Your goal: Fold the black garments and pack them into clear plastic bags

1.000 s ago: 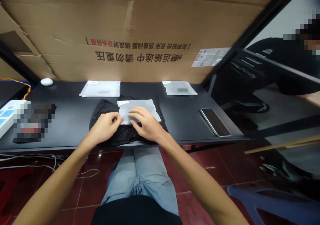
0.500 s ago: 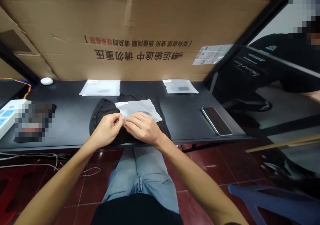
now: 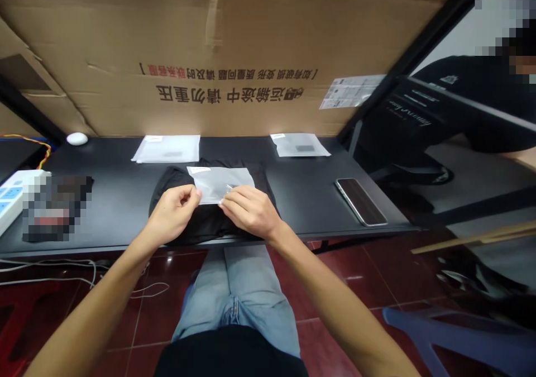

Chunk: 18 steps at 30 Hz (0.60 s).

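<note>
A translucent white pouch with a small label at its upper left lies over a bunched black cloth at the table's front edge. My left hand pinches the pouch at its lower left corner. Along the same near edge, my right hand grips the pouch farther right, its fingers bent together over it. A small dark patch shows through the pouch beside the right fingers.
Two more white pouches lie at the back of the black table. A phone is at right, a power strip at left. A cardboard sheet stands behind. A person in black is at far right.
My right hand has slid right along the pouch's near edge, away from my left hand. The pouch has straightened and shifted slightly left.
</note>
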{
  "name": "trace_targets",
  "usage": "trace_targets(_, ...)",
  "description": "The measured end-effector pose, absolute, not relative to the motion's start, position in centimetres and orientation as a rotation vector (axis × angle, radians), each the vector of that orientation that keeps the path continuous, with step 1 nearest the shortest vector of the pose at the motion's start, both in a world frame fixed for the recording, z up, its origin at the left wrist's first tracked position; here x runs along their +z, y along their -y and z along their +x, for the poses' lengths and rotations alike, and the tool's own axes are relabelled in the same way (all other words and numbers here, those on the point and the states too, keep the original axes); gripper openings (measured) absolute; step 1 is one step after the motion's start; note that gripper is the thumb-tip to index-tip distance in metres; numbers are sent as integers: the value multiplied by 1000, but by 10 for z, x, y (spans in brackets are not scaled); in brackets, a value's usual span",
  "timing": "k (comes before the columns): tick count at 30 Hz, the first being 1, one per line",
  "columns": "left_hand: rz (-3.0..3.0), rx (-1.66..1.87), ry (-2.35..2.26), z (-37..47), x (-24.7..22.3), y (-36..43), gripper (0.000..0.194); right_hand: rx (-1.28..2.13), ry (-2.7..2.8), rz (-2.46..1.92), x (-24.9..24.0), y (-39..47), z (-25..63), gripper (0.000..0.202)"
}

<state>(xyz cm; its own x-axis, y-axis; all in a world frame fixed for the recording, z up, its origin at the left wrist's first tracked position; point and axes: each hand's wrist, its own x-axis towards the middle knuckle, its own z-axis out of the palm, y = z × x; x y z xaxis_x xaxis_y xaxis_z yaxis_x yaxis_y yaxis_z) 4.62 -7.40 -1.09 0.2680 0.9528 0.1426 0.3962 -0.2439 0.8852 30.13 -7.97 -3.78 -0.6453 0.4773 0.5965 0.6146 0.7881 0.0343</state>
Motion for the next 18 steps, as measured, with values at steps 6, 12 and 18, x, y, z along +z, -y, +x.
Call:
trace_targets(6,1673,995,-1223,39,-5,77,48,-293,2345,-879,-41,79,319,21)
trace_targets(12,1588,1021,-1172,41,-9,79,49,-348,2339,-873,-39,82,327,22)
trace_targets(18,1518,1107,-1128,43,-1,81,49,-361,2306,-854,-35,84,335,18)
